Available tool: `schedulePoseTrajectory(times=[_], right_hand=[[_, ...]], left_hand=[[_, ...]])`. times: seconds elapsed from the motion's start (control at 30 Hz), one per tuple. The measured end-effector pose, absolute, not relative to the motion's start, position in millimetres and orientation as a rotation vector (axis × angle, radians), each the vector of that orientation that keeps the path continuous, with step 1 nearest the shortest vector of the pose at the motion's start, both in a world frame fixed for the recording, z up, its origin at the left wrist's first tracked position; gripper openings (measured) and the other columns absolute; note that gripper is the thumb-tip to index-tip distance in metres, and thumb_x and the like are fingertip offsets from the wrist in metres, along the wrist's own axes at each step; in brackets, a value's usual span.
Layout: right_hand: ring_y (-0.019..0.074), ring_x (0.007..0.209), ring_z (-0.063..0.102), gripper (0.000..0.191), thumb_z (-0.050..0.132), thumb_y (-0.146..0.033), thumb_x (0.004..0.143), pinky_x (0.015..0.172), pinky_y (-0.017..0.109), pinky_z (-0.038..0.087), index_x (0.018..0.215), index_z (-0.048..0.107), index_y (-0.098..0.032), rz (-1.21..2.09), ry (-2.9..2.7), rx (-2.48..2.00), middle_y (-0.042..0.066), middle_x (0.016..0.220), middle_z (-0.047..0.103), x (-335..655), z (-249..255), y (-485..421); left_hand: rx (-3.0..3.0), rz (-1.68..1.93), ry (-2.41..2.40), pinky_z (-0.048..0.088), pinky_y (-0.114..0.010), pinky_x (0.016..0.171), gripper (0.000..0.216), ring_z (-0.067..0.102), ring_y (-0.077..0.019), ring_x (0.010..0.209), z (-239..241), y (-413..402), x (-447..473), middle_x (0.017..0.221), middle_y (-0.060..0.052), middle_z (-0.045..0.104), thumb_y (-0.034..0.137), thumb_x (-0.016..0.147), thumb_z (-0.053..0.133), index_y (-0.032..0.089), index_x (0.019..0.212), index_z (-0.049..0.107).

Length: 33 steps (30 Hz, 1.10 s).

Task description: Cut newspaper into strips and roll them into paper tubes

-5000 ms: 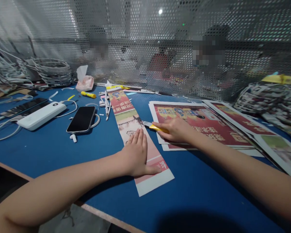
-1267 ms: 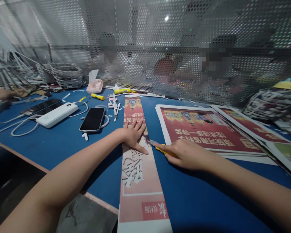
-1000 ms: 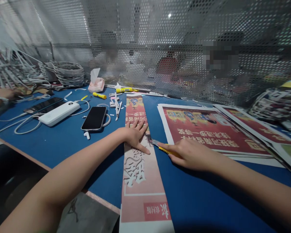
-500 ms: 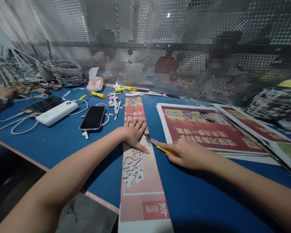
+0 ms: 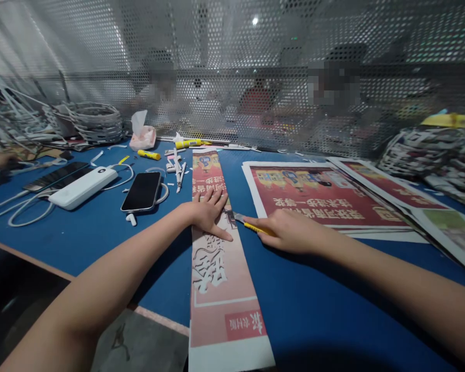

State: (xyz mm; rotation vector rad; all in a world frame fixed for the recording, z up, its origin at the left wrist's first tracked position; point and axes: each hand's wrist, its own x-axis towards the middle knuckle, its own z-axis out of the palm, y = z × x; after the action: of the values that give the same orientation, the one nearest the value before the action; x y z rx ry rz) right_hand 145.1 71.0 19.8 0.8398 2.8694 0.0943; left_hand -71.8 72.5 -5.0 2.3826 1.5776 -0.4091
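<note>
A long folded strip of newspaper (image 5: 227,320), red and pink with large printed characters, runs away from me down the blue table (image 5: 306,310). My left hand (image 5: 210,213) lies flat across its middle, fingers spread, pressing on the paper. In my right hand (image 5: 284,231) is a yellow utility knife (image 5: 253,227), gripped with the forefinger along its handle. Its blade points left and meets the right edge of the strip, just beside my left hand. Whether the blade tip is inside the fold cannot be made out.
Flat newspapers (image 5: 325,199) lie to the right, near a woven basket (image 5: 414,155). At left are a phone (image 5: 142,192), a white power bank (image 5: 83,187) with cables, glue sticks (image 5: 149,154), tissues (image 5: 142,137) and another basket (image 5: 96,122). Another person's hand (image 5: 0,159) shows far left. Perforated metal (image 5: 225,62) stands behind.
The view has shifted slightly, so most things sit a little further left. The knife blade stays at the strip's right edge, and my left hand keeps its place on the paper.
</note>
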Motion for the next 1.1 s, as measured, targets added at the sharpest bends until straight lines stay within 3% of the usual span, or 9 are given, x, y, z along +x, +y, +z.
schedulePoseTrajectory(times=[0.23,1.1], right_hand=[[0.012,0.048,0.047,0.049,0.038,-0.027,0.082,0.045,0.023,0.017,0.131,0.042,-0.027,0.226,2.853,0.833,0.004,0.061,0.06,145.7,15.6,79.0],[0.0124,0.051,0.048,0.049,0.04,-0.03,0.079,0.046,0.023,0.022,0.127,0.047,-0.029,0.058,2.884,0.905,0.006,0.066,0.061,144.3,14.5,85.3]], left_hand=[[2.408,-0.46,1.591,0.004,-0.059,0.101,0.13,-0.012,-0.0403,0.13,-3.7,71.2,-70.2,0.142,-0.014,-0.019,0.087,0.05,0.039,0.008,0.138,-0.014],[2.389,-0.494,1.592,0.003,-0.057,0.102,0.13,-0.014,-0.0362,0.131,-2.6,70.7,-69.1,0.142,-0.013,-0.02,0.086,0.05,0.039,0.007,0.138,-0.015]])
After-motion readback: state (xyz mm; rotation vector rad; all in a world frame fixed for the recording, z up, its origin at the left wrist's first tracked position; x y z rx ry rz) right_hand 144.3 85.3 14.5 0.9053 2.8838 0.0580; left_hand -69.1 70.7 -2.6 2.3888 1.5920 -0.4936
